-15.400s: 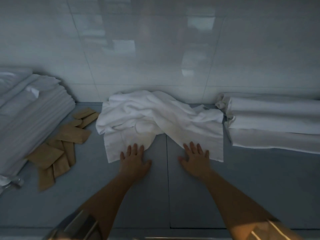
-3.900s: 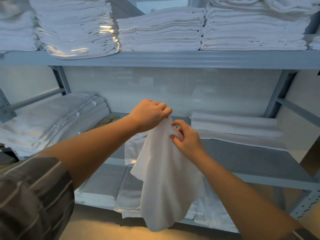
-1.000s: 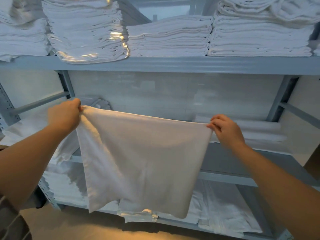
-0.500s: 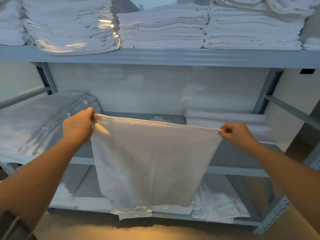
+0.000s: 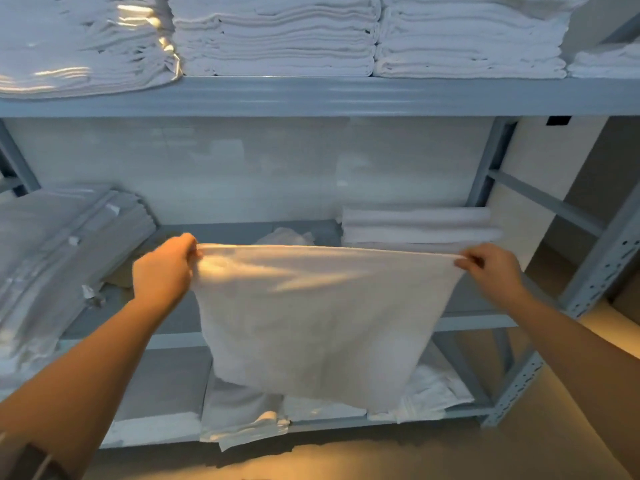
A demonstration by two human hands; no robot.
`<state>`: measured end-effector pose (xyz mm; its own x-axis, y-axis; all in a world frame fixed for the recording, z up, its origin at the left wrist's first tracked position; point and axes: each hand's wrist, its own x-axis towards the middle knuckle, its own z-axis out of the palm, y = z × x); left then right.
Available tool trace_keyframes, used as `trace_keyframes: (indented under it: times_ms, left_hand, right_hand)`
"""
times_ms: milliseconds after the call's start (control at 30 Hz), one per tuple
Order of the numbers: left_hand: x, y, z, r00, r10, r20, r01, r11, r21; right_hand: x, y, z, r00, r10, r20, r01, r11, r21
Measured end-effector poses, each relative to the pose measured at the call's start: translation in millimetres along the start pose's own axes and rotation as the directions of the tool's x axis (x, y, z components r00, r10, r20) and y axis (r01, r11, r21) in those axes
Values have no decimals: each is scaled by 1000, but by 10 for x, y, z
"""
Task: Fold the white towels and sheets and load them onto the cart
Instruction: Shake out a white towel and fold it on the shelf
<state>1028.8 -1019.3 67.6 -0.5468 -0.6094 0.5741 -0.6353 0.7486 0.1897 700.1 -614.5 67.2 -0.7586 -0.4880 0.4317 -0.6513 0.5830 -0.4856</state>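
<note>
The left hand [image 5: 162, 271] grips the white towel [image 5: 322, 323] at its upper left corner; the right hand [image 5: 491, 271] pinches the upper right corner. The towel hangs spread before the middle shelf's [image 5: 474, 322] front edge; folded stacks [image 5: 419, 225] rest behind.

No text, label, brand, number or sign can be read anywhere in the frame. The small pale tags [image 5: 112, 209] on the plastic-wrapped white linen stack at the left of the frame are too blurred to show any writing, and the small dark rectangular mark [image 5: 558, 120] on the wall at the upper right carries nothing legible.
</note>
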Motion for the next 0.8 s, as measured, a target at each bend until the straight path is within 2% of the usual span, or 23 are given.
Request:
trace_keyframes:
  times_ms: [67,100,167,233,267,333,367,400,433,500,633,733,800]
  left_hand:
    - [-85,20,223,990,70,119,-80,994,80]
    - [-103,42,331,986,82,148,-95,992,85]
    - [-99,130,496,987,32,156,-36,999,24]
    - [-44,276,654,979,-87,185,118,979,-166]
    - [-5,369,732,958,-155,241,234,909,-345]
    - [66,599,874,875,-237,421,473,597,-648]
    - [104,712,942,832,-245,497,553,429,-714]
    - [147,816,1017,803,-237,547,596,304,-743]
    - [191,915,1100,786,-227,575,617,216,-757]
    - [281,1085,1282,776,-211,594,622,108,-775]
    - [522,1389,1729,788,-240,567,595,61,-802]
    - [780,1646,2093,768,-332,548,594,50,-803]
    - [955,1793,2355,777,-353,521,572,49,-819]
  right_hand:
    - [-10,94,53,990,37,137,-15,987,-163]
    - [-14,158,72,986,60,153,-29,980,-195]
    - [3,246,77,993,106,56,-95,980,-175]
    - [39,324,78,972,228,-63,-232,971,-57]
    - [58,357,85,943,324,-70,-320,945,69]
    - [93,421,115,882,471,0,-437,818,373]
    - [132,458,135,856,515,31,-458,732,504]
    - [182,504,149,835,549,44,-463,658,594]
    - [239,576,171,820,570,42,-458,612,645]
    - [361,745,243,825,566,3,-418,605,678]
    - [736,1154,437,854,514,-74,-332,650,683]
    - [1212,1502,606,859,509,-43,-337,627,702]
    - [1564,1720,751,867,497,-42,-344,658,669]
